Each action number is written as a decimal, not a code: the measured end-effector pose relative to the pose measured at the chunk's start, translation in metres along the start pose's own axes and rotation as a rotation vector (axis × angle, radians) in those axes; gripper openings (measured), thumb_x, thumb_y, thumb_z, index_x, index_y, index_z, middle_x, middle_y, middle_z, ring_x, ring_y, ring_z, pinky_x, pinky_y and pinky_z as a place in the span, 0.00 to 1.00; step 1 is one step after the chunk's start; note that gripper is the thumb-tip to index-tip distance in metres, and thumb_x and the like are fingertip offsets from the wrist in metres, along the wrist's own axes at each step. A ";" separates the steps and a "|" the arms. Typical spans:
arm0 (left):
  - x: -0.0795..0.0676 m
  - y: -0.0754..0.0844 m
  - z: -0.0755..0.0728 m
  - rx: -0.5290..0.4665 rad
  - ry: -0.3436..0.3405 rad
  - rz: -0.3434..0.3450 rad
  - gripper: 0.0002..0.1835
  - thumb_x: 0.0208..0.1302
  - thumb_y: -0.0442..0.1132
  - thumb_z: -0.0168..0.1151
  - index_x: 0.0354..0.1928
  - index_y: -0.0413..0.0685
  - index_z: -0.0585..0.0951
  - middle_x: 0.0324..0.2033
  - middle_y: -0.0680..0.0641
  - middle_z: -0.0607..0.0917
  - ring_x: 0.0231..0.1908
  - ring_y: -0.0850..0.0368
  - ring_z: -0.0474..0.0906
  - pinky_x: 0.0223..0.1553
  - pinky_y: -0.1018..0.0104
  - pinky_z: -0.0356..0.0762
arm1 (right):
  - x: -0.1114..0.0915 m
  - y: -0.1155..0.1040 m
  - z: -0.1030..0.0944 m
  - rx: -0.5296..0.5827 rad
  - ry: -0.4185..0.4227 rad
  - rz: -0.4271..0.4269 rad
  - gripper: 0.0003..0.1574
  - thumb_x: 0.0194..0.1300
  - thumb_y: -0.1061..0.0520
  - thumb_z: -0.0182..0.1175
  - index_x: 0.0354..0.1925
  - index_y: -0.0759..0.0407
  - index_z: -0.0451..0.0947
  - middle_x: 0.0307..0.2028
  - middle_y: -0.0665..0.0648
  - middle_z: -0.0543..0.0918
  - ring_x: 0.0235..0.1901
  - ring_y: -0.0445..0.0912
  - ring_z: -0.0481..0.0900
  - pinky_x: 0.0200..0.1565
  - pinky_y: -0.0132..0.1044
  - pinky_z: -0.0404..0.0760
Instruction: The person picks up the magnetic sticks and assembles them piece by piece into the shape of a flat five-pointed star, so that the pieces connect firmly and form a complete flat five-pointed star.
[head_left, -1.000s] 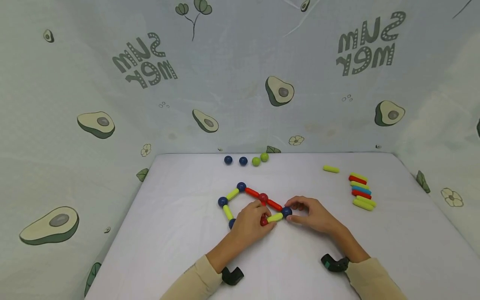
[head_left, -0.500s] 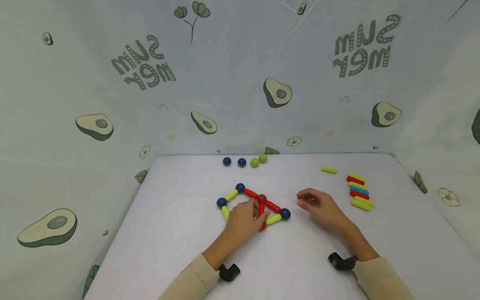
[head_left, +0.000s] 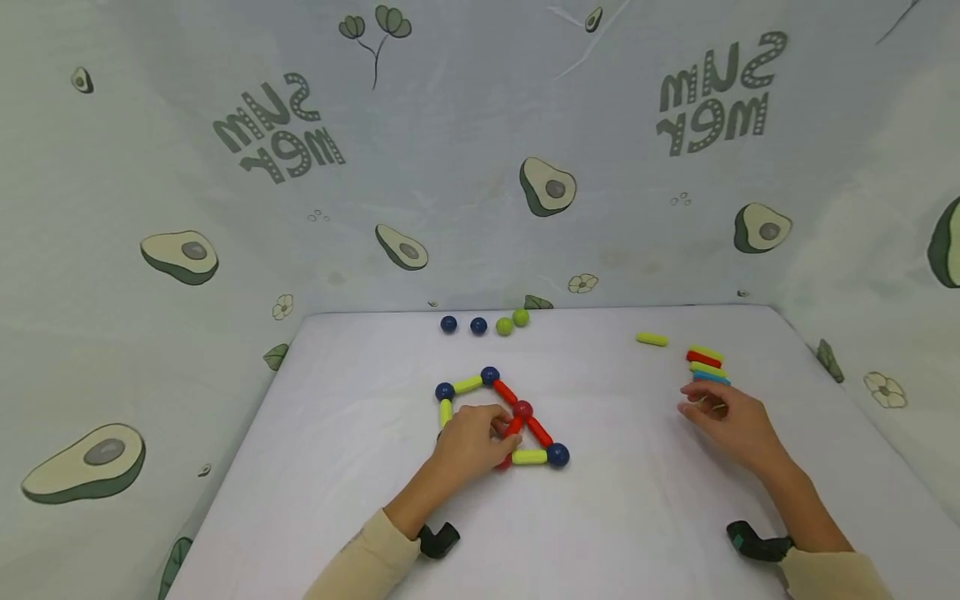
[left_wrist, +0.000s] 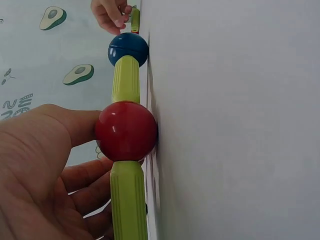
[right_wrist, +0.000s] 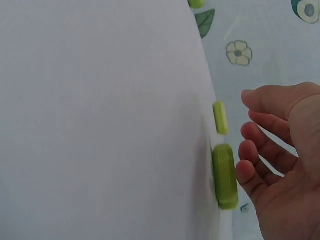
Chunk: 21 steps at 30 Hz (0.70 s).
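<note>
A flat frame of magnetic rods and balls lies on the table. Blue balls [head_left: 557, 455], a middle red ball [head_left: 522, 409], red rods [head_left: 539, 432] and yellow rods [head_left: 529, 457] make it up. My left hand [head_left: 468, 437] holds the frame by its near red ball [left_wrist: 126, 131], thumb against that ball and fingers curled behind; it hides the frame's near left part. My right hand [head_left: 738, 425] is over the near end of the loose rod row [head_left: 707, 368], covering some rods. Its fingers are loosely bent, with nothing between them in the right wrist view.
Two loose blue balls [head_left: 478, 326] and two green balls [head_left: 504, 326] lie along the table's back edge. A single yellow rod [head_left: 652, 339] sits left of the row. A printed cloth [head_left: 465, 150] hangs behind the white table [head_left: 337, 467].
My right hand has left the frame's right blue ball and moved right to the loose rods. The frame has turned slightly clockwise, with my left hand staying on it.
</note>
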<state>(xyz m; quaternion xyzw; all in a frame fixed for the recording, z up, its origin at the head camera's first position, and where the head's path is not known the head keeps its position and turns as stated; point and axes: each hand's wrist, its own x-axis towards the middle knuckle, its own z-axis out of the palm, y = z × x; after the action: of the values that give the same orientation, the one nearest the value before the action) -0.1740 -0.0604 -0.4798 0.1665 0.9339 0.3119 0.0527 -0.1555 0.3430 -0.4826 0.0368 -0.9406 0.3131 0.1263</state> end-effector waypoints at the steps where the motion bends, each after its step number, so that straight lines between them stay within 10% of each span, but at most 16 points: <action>1: 0.000 -0.001 -0.001 0.005 -0.004 0.009 0.17 0.64 0.51 0.73 0.50 0.52 0.87 0.32 0.60 0.88 0.33 0.66 0.79 0.28 0.76 0.76 | -0.002 0.005 -0.004 -0.018 0.007 0.007 0.19 0.68 0.53 0.70 0.51 0.63 0.83 0.41 0.60 0.84 0.34 0.25 0.69 0.35 0.18 0.72; 21: -0.004 -0.018 -0.008 0.072 -0.080 0.117 0.14 0.66 0.44 0.69 0.52 0.53 0.87 0.33 0.58 0.84 0.35 0.63 0.74 0.37 0.72 0.74 | -0.012 0.025 -0.016 -0.134 -0.066 0.077 0.17 0.62 0.58 0.72 0.45 0.66 0.80 0.35 0.57 0.81 0.33 0.40 0.70 0.30 0.28 0.70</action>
<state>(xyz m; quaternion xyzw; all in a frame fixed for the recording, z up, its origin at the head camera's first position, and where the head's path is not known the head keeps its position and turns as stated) -0.1763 -0.0796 -0.4841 0.2350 0.9303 0.2738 0.0658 -0.1444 0.3723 -0.4879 0.0025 -0.9637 0.2530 0.0854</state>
